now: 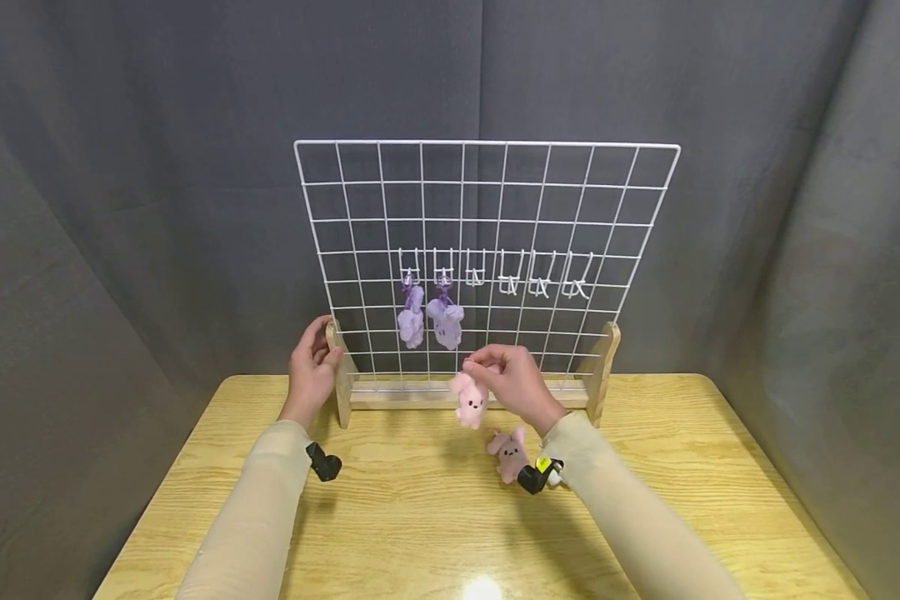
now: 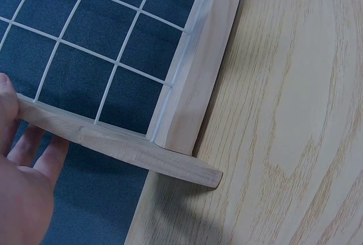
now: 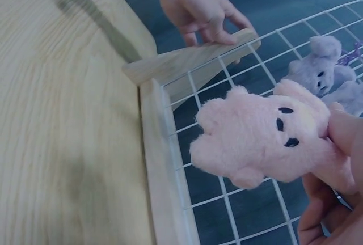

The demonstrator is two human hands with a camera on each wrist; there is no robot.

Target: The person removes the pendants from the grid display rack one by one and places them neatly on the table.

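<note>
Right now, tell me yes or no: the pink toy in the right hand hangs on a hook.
No, the right hand pinches the pink toy below the hooks, apart from them.

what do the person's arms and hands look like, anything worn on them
The left hand and right hand wear no gloves. The left sleeve and right sleeve are long and pale beige. Each wrist carries a small black camera: left camera, right camera, the latter with a yellow sticker.

The left hand [image 2: 25, 194] apparently grips the wooden support [image 2: 125, 148] edging the grid [image 2: 59, 39].
</note>
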